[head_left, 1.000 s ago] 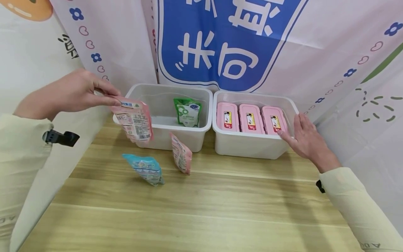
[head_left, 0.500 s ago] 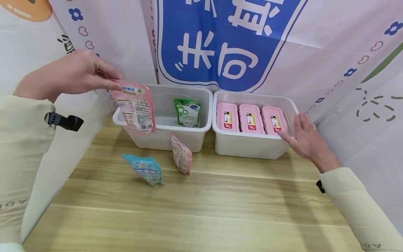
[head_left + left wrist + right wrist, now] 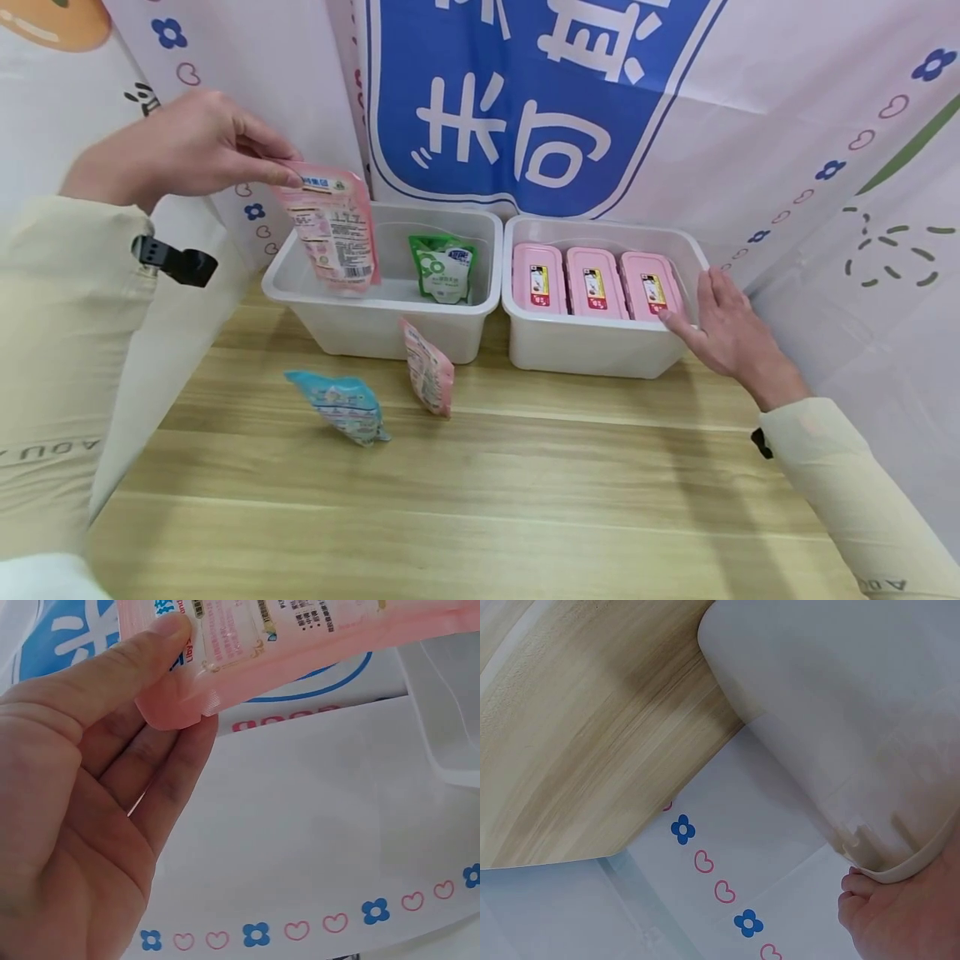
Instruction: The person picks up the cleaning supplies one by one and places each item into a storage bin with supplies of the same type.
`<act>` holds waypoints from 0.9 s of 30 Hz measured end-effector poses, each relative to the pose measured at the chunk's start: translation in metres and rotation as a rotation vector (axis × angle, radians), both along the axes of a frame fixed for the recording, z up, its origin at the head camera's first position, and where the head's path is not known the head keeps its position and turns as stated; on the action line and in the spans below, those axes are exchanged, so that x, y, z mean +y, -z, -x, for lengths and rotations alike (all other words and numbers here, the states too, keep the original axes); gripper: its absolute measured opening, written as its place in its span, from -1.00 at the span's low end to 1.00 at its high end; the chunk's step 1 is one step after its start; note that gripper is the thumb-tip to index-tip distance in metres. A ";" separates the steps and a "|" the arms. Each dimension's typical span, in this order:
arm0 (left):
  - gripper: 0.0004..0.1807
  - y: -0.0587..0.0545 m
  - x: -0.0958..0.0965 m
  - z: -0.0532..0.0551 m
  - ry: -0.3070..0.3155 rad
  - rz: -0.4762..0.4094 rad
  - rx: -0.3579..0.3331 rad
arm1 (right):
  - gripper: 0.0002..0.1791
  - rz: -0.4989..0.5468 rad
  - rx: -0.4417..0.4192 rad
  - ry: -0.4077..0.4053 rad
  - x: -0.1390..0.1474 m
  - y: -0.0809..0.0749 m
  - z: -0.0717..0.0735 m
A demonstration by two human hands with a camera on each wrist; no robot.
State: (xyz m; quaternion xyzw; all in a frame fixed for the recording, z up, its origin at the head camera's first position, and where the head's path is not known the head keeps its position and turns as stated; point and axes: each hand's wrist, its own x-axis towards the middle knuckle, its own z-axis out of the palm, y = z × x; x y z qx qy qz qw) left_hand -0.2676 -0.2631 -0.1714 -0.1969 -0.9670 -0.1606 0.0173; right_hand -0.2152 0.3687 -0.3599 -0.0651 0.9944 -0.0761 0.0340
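In the head view my left hand [image 3: 195, 150] pinches the top corner of a pink refill pouch [image 3: 337, 229] between thumb and fingers. The pouch hangs upright over the left white bin [image 3: 382, 321], printed back toward me. Up close in the left wrist view, the thumb lies on the printed face of that pouch [image 3: 247, 634]. Inside the left bin stands a green-and-white pouch [image 3: 444, 271]. My right hand [image 3: 723, 329] rests against the right end of the right white bin [image 3: 585, 346], fingers extended, thumb over its front rim. Several pink lidded boxes [image 3: 596, 283] stand in that bin.
On the wooden table [image 3: 480, 492], in front of the left bin, stand a blue pouch [image 3: 341, 406] and another pink pouch [image 3: 429, 371]. A printed cloth [image 3: 442, 100] hangs close behind both bins, and white cloth also lines the sides.
My left hand has risen and shifted slightly right, carrying the pink pouch from the left bin's front corner to over its opening. The right hand has stayed at the right bin.
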 end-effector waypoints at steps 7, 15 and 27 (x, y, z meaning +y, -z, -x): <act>-0.64 0.006 0.002 0.015 -0.006 -0.057 0.012 | 0.20 -0.003 0.011 0.007 0.000 0.000 0.000; -0.62 0.017 0.003 0.033 -0.019 -0.048 -0.003 | 0.20 0.009 0.012 0.008 -0.001 0.000 -0.001; -0.65 0.033 0.014 0.053 0.005 -0.067 -0.001 | 0.19 0.004 0.021 0.003 0.000 0.000 -0.001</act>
